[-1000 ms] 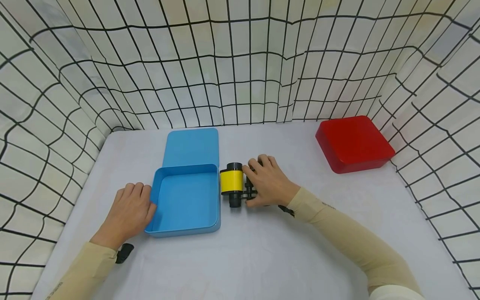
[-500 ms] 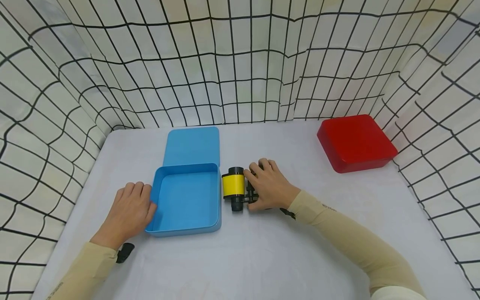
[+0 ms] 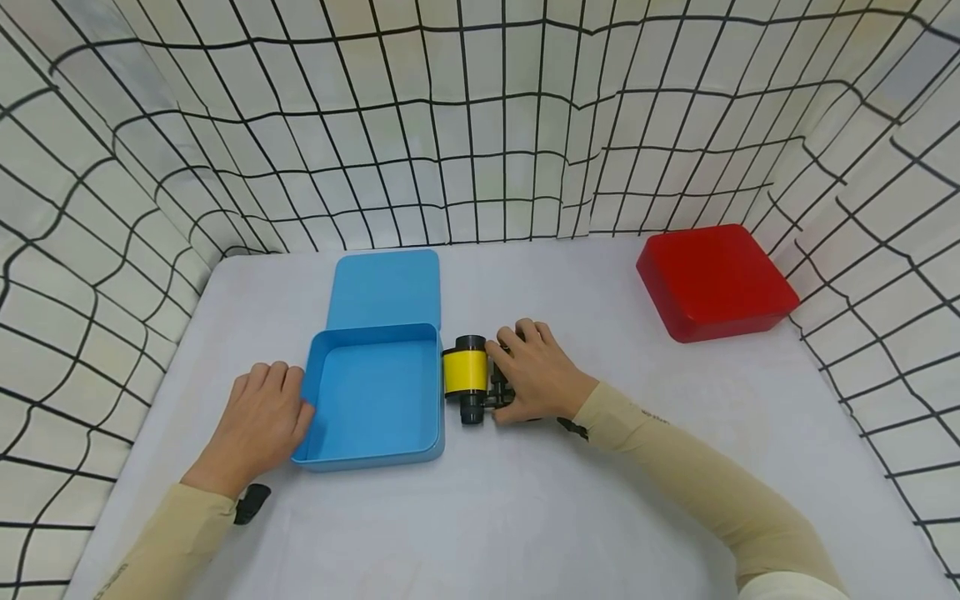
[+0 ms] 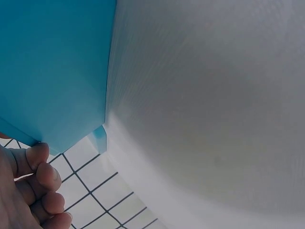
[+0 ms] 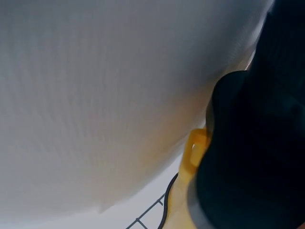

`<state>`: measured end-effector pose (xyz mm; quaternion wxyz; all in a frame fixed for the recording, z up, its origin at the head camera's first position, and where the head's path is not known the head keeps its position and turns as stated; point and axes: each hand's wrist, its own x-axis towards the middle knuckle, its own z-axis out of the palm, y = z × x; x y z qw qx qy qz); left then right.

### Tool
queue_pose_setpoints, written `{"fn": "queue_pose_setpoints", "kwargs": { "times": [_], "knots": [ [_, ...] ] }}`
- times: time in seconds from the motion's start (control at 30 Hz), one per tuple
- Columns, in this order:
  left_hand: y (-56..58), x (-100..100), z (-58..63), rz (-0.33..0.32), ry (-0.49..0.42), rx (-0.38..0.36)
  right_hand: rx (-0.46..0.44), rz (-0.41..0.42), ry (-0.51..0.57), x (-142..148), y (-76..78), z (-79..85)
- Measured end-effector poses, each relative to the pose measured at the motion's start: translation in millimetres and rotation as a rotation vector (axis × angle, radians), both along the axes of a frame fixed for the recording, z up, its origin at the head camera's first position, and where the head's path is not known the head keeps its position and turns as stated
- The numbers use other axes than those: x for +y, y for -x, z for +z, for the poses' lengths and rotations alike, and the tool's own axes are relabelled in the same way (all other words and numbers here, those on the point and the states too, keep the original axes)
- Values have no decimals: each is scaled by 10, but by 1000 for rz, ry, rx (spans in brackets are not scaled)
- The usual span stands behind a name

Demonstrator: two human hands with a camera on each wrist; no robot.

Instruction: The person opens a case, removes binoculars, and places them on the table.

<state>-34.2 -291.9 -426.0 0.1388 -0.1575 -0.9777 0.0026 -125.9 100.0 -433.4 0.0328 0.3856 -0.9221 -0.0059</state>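
Yellow-and-black binoculars [image 3: 465,372] lie on the white table beside the right wall of an open blue box [image 3: 375,460]. My right hand [image 3: 542,373] grips their right barrel from above, covering most of it. In the right wrist view the dark end of the binoculars [image 5: 252,157] fills the right side, with a yellow strap loop on the casing. My left hand [image 3: 258,417] holds the left wall of the box, thumb at the rim. Curled fingertips [image 4: 45,176] show at the box's edge in the left wrist view. The inside of the box is bare.
The blue lid [image 3: 386,289] lies flat behind the box, against its back edge. A red box [image 3: 716,279] rests at the back right of the table. White walls with a black grid [image 3: 502,125] enclose the back and both sides.
The binoculars and my right hand have come slightly towards me, then a touch left, up close to the box wall. My left hand has stayed on the box.
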Motion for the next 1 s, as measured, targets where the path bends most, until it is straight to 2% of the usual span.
{"fn": "queue_pose_setpoints", "kwargs": {
  "times": [0.47,1.0],
  "knots": [
    [6,-6,-11,-9,-18,11,16,-5,22,-3,-22,-39],
    [11,-1,-19,-1,-22,4,-35,-10,20,2,-14,-44]
  ]
}}
